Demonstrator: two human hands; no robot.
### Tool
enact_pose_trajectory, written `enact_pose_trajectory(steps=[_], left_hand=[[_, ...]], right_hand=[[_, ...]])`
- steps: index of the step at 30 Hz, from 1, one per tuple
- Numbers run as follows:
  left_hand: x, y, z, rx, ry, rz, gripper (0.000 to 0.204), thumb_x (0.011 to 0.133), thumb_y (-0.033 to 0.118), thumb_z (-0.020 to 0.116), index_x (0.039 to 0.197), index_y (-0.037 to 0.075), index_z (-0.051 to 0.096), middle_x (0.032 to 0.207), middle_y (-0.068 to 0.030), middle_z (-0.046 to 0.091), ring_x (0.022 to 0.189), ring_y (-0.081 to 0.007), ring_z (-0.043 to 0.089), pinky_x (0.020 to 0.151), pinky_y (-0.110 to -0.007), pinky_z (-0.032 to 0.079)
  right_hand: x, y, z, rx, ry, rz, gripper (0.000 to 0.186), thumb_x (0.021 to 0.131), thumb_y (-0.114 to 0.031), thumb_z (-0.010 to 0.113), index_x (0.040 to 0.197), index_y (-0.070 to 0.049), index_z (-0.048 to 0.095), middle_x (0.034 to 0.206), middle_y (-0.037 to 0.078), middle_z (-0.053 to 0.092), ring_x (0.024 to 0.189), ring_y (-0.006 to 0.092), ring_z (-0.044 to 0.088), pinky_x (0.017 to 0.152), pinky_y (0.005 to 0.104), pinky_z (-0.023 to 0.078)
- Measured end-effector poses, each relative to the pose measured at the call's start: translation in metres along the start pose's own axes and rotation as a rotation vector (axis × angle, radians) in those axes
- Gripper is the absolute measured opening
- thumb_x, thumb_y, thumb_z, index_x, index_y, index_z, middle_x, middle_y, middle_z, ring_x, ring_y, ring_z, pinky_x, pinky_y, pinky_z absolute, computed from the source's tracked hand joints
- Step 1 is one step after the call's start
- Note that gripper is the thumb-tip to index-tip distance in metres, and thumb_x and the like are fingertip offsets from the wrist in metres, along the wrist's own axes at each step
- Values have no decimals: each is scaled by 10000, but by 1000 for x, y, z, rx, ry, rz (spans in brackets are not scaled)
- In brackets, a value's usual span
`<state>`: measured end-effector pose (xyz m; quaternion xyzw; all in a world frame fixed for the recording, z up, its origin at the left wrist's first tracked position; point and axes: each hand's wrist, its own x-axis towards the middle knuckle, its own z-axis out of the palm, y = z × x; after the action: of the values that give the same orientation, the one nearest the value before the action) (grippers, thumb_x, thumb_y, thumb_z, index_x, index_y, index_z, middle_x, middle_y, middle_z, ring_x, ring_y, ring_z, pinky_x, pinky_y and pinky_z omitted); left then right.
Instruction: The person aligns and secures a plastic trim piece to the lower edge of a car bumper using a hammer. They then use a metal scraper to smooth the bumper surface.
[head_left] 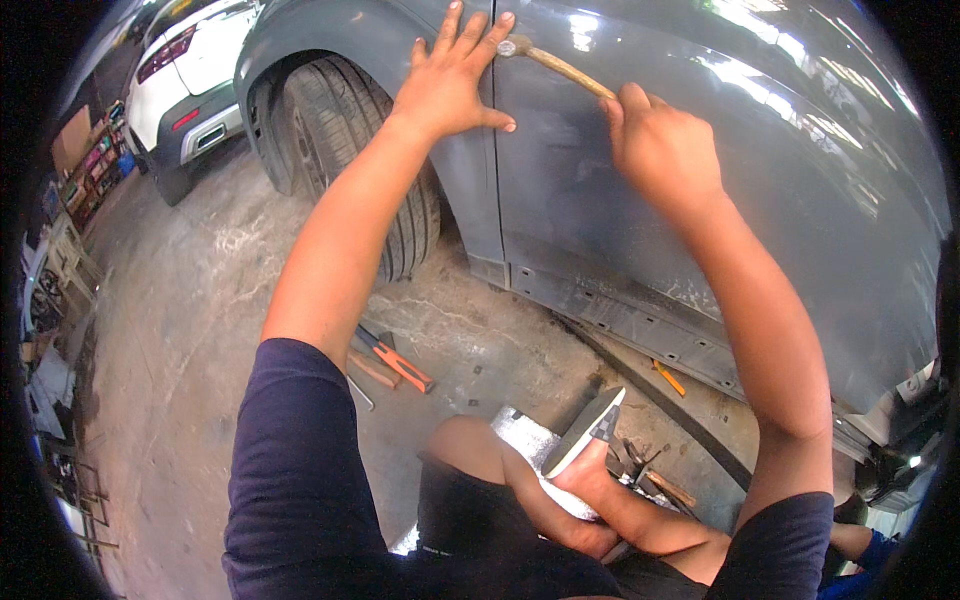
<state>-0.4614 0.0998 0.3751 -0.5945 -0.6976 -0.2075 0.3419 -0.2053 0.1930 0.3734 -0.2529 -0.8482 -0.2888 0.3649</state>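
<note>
My left hand [450, 85] is spread against the grey car's bodywork beside the seam between front fender [390, 25] and door [780, 220], fingers apart and holding nothing. My right hand [660, 150] is closed round the wooden handle of a hammer [565, 68]. The hammer's head [512, 46] is at the panel just right of the seam, close by my left fingertips; whether it touches the metal I cannot tell. The tyre [360, 170] shows below the fender, left of the seam, partly behind my left forearm.
Orange-handled tools [405, 368] and a wooden handle [372, 370] lie on the concrete floor [170, 330]. An orange tool [668, 377] lies under the sill. A silver mat [520, 430] and several tools [665, 485] are by my sandalled foot. A white car [180, 70] stands upper left; another person [855, 540] is at lower right.
</note>
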Motion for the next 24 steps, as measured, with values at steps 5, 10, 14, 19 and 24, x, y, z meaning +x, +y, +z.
enact_pose_trajectory(steps=[5,10,14,19,24], left_hand=[[-4,-8,7,33,16,20,1379,624,564,944,1705,152,193,1724,-191,256,1634,-430,86,1243,-697,252],[6,-5,15,44,33,17,1349,623,574,941,1686,130,239,1729,-177,251,1636,-427,80,1239,-697,266],[2,-1,14,26,12,18,1363,615,579,943,1675,71,253,1723,-178,265,1635,-423,82,1243,-692,264],[5,-5,19,68,28,34,1401,609,573,948,1697,102,200,1731,-183,256,1638,-416,78,1250,-685,259],[5,-12,25,50,63,21,1424,608,568,951,1706,111,167,1730,-200,255,1636,-421,86,1256,-665,261]], right_hand=[[13,-7,-1,2,8,-16,431,1102,-418,489,992,-43,670,866,212,756,775,430,751,676,552,600],[30,4,0,-29,15,19,460,1105,-442,465,991,-33,642,831,233,740,796,459,734,698,565,589],[27,0,-2,-31,4,-1,437,1123,-437,433,1060,-71,662,851,240,737,807,466,720,733,575,575],[30,1,-6,-88,-62,45,466,1127,-458,409,1068,-71,661,868,247,739,847,471,718,760,573,574],[18,14,-7,-55,-70,129,511,1127,-499,375,1089,-74,656,887,238,741,871,475,714,790,586,565]])
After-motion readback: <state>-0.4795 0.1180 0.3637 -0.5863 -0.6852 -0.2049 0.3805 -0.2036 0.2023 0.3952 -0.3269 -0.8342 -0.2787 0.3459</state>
